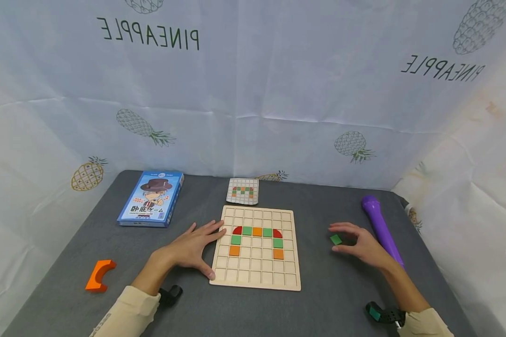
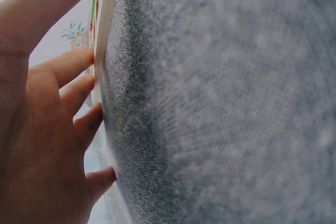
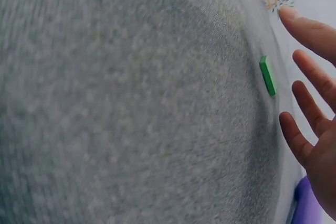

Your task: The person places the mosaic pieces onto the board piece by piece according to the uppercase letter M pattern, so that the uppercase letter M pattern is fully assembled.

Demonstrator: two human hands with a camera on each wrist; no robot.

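My left hand [image 1: 189, 248] rests along the left side of a wooden grid board [image 1: 255, 274], its fingers spread, the thumb at the near corner and fingertips at the edge. Red rounded, green and orange square tiles sit in the board's cells in an arch shape. To the right, my right hand [image 1: 362, 245] is spread around a loose green tile [image 1: 336, 239] on the table, with thumb and fingers apart. In the right wrist view the green tile [image 3: 268, 75] lies on the grey cloth, with a gap to the fingers [image 3: 310, 72].
A small pattern card [image 1: 242, 199] showing a similar arch lies behind the board. At the back left is a blue game box [image 1: 152, 199]; an orange arch block [image 1: 99, 276] lies nearer. A purple microphone-shaped object [image 1: 379, 224] lies beyond my right hand.
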